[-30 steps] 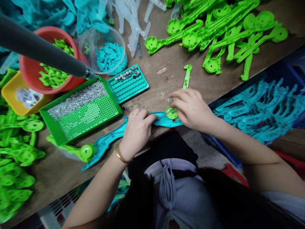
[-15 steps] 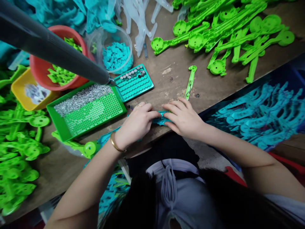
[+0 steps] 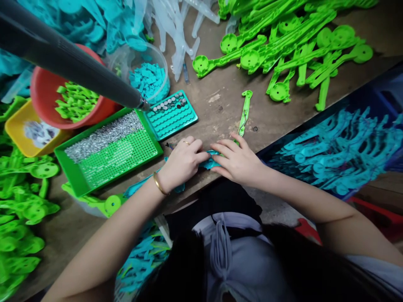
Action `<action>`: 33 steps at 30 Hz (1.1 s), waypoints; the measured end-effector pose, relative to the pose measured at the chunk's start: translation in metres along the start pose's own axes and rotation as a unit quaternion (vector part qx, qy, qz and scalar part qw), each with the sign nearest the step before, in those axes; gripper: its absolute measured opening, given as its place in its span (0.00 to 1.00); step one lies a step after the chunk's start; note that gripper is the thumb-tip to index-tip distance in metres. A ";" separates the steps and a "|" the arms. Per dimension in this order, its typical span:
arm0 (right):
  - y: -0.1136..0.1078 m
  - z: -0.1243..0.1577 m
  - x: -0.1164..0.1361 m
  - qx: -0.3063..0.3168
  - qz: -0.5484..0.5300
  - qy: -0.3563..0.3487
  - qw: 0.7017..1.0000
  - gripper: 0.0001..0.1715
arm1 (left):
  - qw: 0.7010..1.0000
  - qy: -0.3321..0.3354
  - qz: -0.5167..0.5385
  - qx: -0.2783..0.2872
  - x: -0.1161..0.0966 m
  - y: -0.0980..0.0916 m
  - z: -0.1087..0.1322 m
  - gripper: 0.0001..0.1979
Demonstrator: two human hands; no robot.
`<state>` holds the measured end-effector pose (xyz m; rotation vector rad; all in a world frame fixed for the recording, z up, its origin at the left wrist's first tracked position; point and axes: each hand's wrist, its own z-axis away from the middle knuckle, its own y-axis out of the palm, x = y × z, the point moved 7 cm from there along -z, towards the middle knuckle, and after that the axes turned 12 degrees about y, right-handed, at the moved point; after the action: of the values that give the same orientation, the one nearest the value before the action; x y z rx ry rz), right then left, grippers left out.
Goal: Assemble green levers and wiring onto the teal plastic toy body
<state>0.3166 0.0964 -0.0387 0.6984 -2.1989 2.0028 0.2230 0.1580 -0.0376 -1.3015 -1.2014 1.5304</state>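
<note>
A blue plastic part lies at the table's front edge, largely covered by my hands. My left hand is closed on its left side, thumb and forefinger pressed together over it. Fingers of my right hand bend over the right end of the same part and hold it. Just beyond my right fingertips is a green part with a thin metal piece on it. Small details of the blue part between my fingers are hidden.
Left of my hands are a green tray of metal pins and a teal tray of small round pieces. A dark tool shaft slants above them. Green parts pile up behind; a blue bin stands right.
The whole view has shifted slightly, with the table items lower and to the left. My hands stay on the blue part, with only small changes in the fingers.
</note>
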 end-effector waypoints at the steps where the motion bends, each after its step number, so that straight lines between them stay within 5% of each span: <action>1: -0.001 0.000 -0.001 0.003 -0.002 0.000 1.000 0.19 | 1.000 0.005 -0.017 0.005 -0.002 0.000 0.001 0.14; 11: -0.039 0.011 -0.066 -0.096 -0.089 0.157 0.979 0.11 | 0.995 -0.028 -0.090 0.021 -0.035 -0.010 0.011 0.17; 14: -0.037 0.005 -0.053 -0.082 -0.093 0.120 0.985 0.10 | 0.995 -0.055 -0.076 -0.014 -0.037 -0.005 0.022 0.19; 20: -0.030 -0.015 -0.021 -0.075 -0.107 0.056 0.990 0.11 | 0.971 -0.162 -0.015 -0.175 -0.030 -0.003 0.063 0.19; 24: -0.023 -0.034 -0.002 -0.015 -0.080 -0.006 0.997 0.12 | 0.950 -0.201 -0.032 -0.236 -0.034 0.001 0.077 0.16; 33: 0.011 -0.103 0.032 0.129 -0.023 -0.077 0.988 0.14 | 0.917 -0.291 -0.083 -0.258 -0.036 0.005 0.097 0.12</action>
<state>0.2593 0.1870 -0.0228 0.9541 -1.9955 2.3079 0.1342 0.1056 -0.0307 -1.0303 -2.1553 1.5812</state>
